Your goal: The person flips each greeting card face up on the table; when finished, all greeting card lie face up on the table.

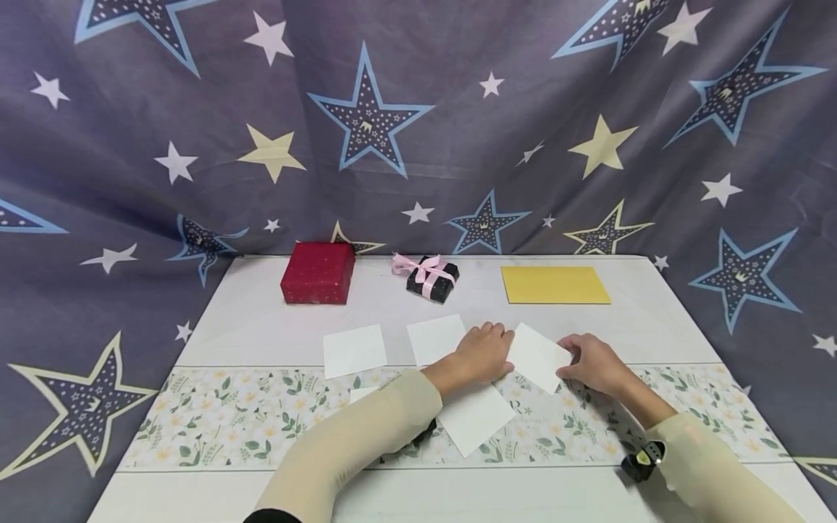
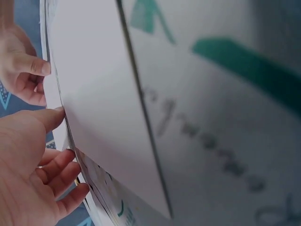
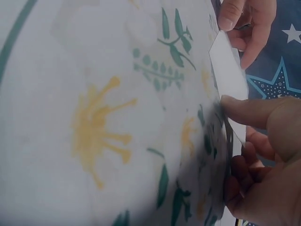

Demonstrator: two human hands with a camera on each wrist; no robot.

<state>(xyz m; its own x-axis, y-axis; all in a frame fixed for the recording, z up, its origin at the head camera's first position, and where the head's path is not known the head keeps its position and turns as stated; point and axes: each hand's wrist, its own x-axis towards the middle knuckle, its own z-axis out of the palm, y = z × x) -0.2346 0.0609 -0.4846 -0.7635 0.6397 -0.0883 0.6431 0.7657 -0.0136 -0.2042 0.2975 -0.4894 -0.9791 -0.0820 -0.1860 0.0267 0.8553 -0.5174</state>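
A square white card (image 1: 539, 356) is held between both hands, tilted, over the flowered band of the table. My left hand (image 1: 482, 354) pinches its left edge, thumb toward me and fingers behind. At the opposite corner my right hand (image 1: 591, 362) grips it between thumb and curled fingers, as the right wrist view also shows at the card (image 3: 230, 70). Below my left wrist lies another white card (image 1: 476, 421), partly covered by the arm. Two more lie behind and left: one white card (image 1: 434, 338) beside the left hand, one white card (image 1: 354, 350) farther left.
A sliver of white card (image 1: 361, 393) shows beside the left sleeve. Along the back stand a red box (image 1: 318, 273), a small black box with pink ribbon (image 1: 431, 278) and a flat yellow sheet (image 1: 556, 285). A star-printed curtain (image 1: 418, 145) hangs behind the table.
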